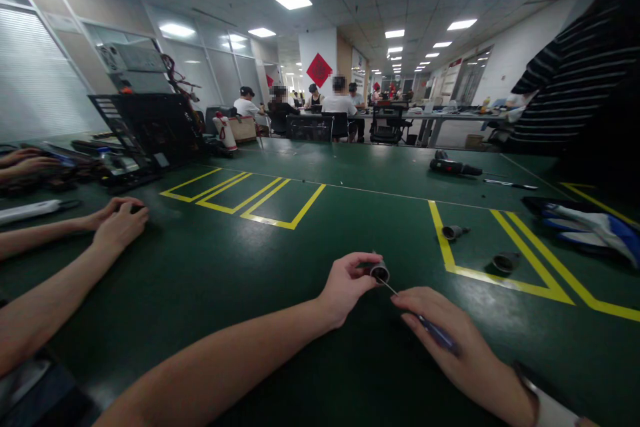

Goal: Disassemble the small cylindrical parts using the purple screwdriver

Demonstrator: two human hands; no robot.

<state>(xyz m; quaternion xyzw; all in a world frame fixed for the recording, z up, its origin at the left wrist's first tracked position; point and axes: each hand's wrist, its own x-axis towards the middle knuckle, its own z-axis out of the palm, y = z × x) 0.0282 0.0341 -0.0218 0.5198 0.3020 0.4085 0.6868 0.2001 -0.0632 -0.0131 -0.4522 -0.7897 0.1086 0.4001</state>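
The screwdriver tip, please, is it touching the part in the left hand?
Touching: head view shows the tip of the screwdriver meeting the part in the left hand.

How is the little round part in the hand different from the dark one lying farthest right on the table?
The held part is pinched in the left hand; the dark part lies loose on the green table. The right hand points a thin screwdriver at the held part; nothing touches the dark part. Both are small and round.
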